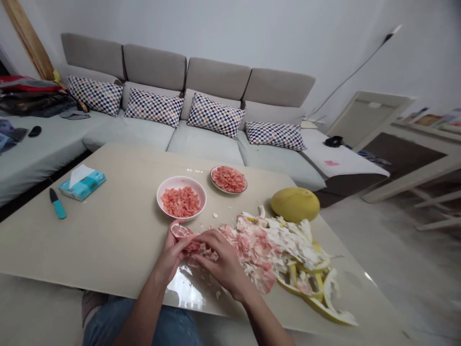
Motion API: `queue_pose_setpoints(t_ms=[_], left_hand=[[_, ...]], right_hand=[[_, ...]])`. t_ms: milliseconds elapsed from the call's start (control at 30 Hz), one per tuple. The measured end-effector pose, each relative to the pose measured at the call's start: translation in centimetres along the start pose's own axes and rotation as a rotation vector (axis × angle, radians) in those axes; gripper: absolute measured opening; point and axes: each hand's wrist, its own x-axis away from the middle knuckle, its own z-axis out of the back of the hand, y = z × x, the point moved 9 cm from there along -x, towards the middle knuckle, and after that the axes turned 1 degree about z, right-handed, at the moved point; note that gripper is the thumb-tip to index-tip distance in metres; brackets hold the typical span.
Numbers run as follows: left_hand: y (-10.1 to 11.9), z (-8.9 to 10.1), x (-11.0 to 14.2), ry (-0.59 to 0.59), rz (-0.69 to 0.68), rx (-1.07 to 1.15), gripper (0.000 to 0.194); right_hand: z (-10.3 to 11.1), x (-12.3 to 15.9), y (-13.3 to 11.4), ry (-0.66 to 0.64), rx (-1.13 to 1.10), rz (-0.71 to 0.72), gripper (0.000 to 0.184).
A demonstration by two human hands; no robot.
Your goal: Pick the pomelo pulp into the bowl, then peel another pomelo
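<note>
Pulpy pink fruit (192, 246) sits between curled fingers of left hand (169, 252) and right hand (222, 263), both partly closed.

Head-worn view over a low table

The single camera looks forward and down across the table (118, 230) from close behind the forearms (147, 293), facing the sofa (212, 139); the right edge is blurred, probably floor (382, 240) and shelving (432, 158).
</note>
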Motion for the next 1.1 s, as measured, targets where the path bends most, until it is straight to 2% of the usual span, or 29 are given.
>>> queue_pose_setpoints(t_ms=[100, 233, 367, 500, 667, 867, 967, 1100], left_hand=[[0.1, 0.2, 0.0, 0.033, 0.008, -0.009, 0.069], [-0.2, 0.9, -0.3, 0.067, 0.022, 0.050, 0.061], [-0.7, 1.4, -0.5, 0.086, 0.050, 0.106, 0.054], [-0.7, 1.1, -0.7, 0.058, 0.044, 0.125, 0.048], [-0.7, 1.0, -0.8, 0.062, 0.044, 0.149, 0.045], [-0.4, 1.4, -0.9, 0.073, 0.031, 0.183, 0.048], [-0.4, 1.4, -1.0, 0.053, 0.043, 0.193, 0.047], [-0.5, 1.8, -1.1, 0.091, 0.046, 0.183, 0.053]], right_hand=[[-0.6, 0.0, 0.0, 0.007, 0.021, 0.008, 0.014], [-0.5, 0.1, 1.4, 0.053, -0.075, -0.087, 0.009], [-1.0, 0.6, 4.1, 0.110, -0.313, -0.242, 0.014], [-2.4, 1.5, 6.9, 0.158, -0.580, -0.404, 0.023], [-3.7, 2.0, 7.9, 0.186, -0.766, -0.489, 0.032], [-3.2, 1.0, 7.4, 0.138, -0.684, -0.451, 0.028], [-2.9, 0.2, 6.7, 0.043, -0.631, -0.424, 0.027], [-2.7, -0.7, 5.4, -0.096, -0.516, -0.386, 0.030]])
